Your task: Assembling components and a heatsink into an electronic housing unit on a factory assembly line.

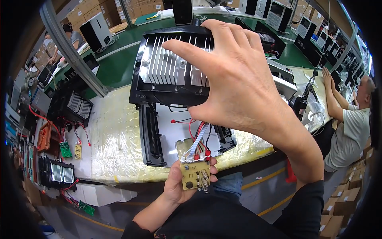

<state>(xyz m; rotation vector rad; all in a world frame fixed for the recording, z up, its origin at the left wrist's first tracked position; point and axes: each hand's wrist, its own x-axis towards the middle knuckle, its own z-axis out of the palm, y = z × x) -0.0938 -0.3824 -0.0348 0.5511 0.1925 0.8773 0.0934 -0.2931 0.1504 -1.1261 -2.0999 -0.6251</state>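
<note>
My right hand [242, 79] grips the right side of a black plastic unit with a silver finned heat sink [161, 65]. Its index finger stretches over the fins, and other fingers hook over the top edge. Low in front of me, my left hand [174, 184] holds a tan circuit board [192, 175] with metal coils and a round black part. White, red and black wires [199, 139] run up from the board's connectors toward the unit. Behind the wires lies a white panel with black side rails [150, 139], partly hidden. One loose red plug [173, 121] hangs near it.
Plastic film covers the bench [115, 135]. On the left are more heat-sink units [61, 173], an orange tray [44, 137] and a green circuit board [65, 150]. Beyond runs a green conveyor [119, 67] carrying white-and-black cases. A co-worker [350, 119] sits at right.
</note>
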